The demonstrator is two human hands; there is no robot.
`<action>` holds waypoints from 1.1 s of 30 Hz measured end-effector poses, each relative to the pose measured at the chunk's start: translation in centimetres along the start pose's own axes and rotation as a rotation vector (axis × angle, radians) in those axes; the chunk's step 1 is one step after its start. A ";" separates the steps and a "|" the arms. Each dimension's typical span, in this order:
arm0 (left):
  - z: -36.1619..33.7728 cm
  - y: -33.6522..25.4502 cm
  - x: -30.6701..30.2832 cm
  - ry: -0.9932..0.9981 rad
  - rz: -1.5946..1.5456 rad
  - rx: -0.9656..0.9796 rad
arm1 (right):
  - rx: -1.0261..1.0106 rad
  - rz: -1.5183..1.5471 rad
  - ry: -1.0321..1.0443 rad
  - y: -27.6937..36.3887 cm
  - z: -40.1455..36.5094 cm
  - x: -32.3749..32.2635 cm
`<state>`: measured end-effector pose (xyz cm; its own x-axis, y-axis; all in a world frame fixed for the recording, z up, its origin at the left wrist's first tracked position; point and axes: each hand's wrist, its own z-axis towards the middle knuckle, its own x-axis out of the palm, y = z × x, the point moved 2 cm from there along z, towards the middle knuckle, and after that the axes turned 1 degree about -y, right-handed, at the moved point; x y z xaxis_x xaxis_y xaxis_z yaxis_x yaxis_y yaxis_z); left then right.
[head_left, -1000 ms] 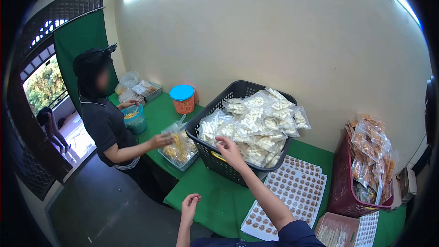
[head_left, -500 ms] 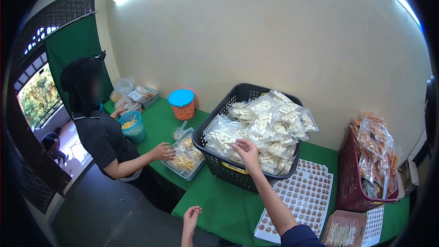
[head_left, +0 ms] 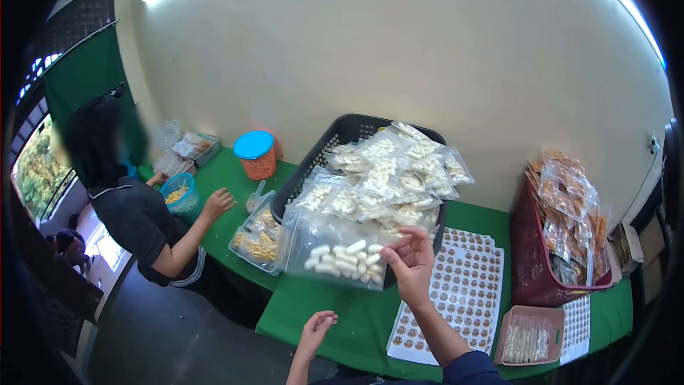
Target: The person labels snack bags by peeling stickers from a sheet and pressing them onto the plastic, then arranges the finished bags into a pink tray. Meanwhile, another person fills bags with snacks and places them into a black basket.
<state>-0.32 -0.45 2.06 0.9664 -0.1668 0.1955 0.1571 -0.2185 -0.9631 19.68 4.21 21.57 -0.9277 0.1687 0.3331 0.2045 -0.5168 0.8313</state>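
In the head view my right hand (head_left: 412, 264) pinches the edge of a clear plastic bag of white finger-shaped snacks (head_left: 343, 264), thumb against fingers. The snacks lie in the bag's lower part. Behind it stands a black basket (head_left: 303, 175) heaped with similar bags (head_left: 381, 171), and the held bag hides part of its front. Below the bag, over the green table's front edge, my left hand (head_left: 318, 329) is empty, its fingers loosely bent and apart from the thumb.
Sticker sheets (head_left: 463, 292) lie right of the basket, beside a pink tray (head_left: 507, 346) and a maroon basket (head_left: 524, 249) of orange-brown snack bags. To the left are a tray of yellow snacks (head_left: 258, 242), a blue-lidded tub (head_left: 256, 160) and a co-worker (head_left: 135, 221) at the table.
My right hand has lifted a bag off the heap and brought it toward me over the basket's front. The view has shifted right. The co-worker's near hand has risen from the tray.
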 end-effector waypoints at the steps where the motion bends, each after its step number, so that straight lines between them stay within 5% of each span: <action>1: 0.1 0.2 0.8 0.059 0.019 0.026 | 0.060 -0.019 0.006 0.3 -0.6 -0.8; 5: -1.1 -1.4 5.7 0.352 0.183 0.148 | 0.163 -0.057 0.021 -0.8 -4.0 -4.6; 9: -2.9 -0.8 10.1 0.493 -0.104 0.205 | 0.288 0.041 0.019 -1.5 -7.7 -7.9; 13: -3.2 -0.7 12.7 0.189 0.205 -0.027 | 0.445 0.072 -0.061 -1.3 -11.3 -11.6; 16: -3.7 0.2 15.3 0.158 0.266 0.176 | 0.785 -0.247 0.192 -0.7 -13.6 -15.2; 22: -5.5 -0.2 18.4 0.316 0.502 0.118 | 0.737 -0.153 0.174 -0.6 -16.9 -19.4; 25: -6.5 0.7 20.3 0.295 0.333 0.164 | 0.691 -0.104 0.179 -0.7 -18.1 -21.0; 29: -7.6 1.0 22.1 0.174 0.497 0.355 | 0.796 -0.111 0.225 -0.5 -19.7 -22.3; 30: -7.8 1.2 22.4 0.181 0.480 0.212 | 0.813 -0.142 0.221 0.1 -19.9 -22.5; 33: -8.0 3.1 22.6 0.148 0.536 0.228 | 0.782 -0.123 0.261 1.4 -20.3 -23.5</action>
<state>20.43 -12.58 4.96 0.8867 -0.3327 -0.3210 -0.2893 0.1421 -0.9466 35.44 -17.49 5.86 -0.9805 -0.0642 0.1860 0.1656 0.2410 0.9563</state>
